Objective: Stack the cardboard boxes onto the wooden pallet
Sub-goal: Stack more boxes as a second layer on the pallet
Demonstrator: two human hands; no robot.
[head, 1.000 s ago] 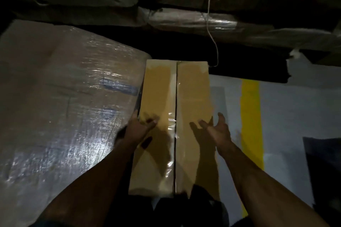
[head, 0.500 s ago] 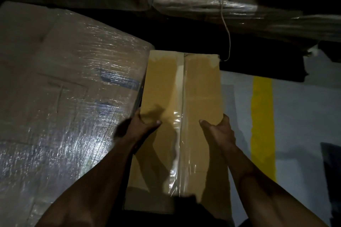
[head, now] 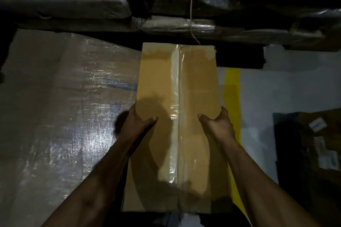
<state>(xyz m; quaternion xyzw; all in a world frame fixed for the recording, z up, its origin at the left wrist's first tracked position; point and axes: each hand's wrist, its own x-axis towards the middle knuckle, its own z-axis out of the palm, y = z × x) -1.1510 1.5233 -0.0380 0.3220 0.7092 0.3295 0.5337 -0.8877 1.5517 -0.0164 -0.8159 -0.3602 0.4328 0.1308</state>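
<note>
A long brown cardboard box [head: 197, 83] with clear tape along its centre seam lies lengthwise in front of me. My left hand [head: 137, 125] grips its left edge, thumb lying on the top face. On the opposite edge my right hand [head: 216, 125] grips the same way, thumb on top. The fingers of both hands are hidden down the box's sides. No wooden pallet is visible; the box hides what is under it.
A large load wrapped in clear plastic film [head: 60, 116] stands close on the left. Dark wrapped bundles [head: 166, 24] are stacked across the back. A yellow floor line [head: 231, 83] runs along the grey floor on the right. At the far right sits another dark box [head: 317, 143].
My right hand moved from hovering open over the box to gripping its right edge. Both hands now hold the box, which appears nearer and larger in view.
</note>
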